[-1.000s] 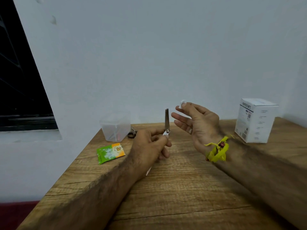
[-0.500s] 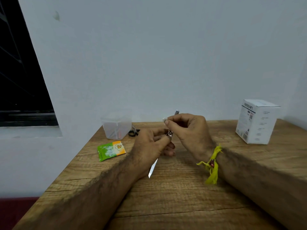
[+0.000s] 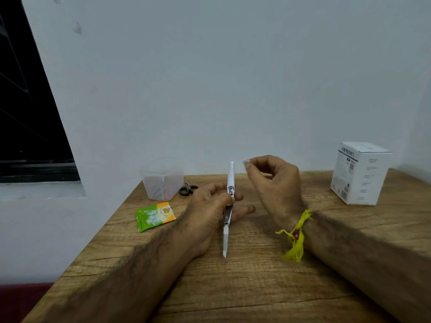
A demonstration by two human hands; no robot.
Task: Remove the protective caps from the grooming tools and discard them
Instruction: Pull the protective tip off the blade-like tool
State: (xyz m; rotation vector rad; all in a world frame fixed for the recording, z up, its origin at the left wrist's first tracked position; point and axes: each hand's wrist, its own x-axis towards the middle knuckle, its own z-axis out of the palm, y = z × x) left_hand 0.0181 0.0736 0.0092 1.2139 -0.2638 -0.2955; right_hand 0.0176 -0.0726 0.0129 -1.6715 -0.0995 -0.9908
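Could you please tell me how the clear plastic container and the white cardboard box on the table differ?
The clear plastic container is see-through with contents visible; the white cardboard box is opaque and printed. The container stands at the far left by the black-handled scissors; the box stands far right. Both rest upright on the wooden table.

Wooden table point(image 3: 245, 287), pronounced grain, set against a pale wall.
- Clear plastic container point(image 3: 162, 178): 11 o'clock, by the far edge.
- Small black-handled scissors point(image 3: 187, 189): just beside the container, at its 3 o'clock.
- Green and orange sachet point(image 3: 154, 216): 10 o'clock, lying flat near the left edge.
- White printed carton point(image 3: 360, 172): 2 o'clock, upright.
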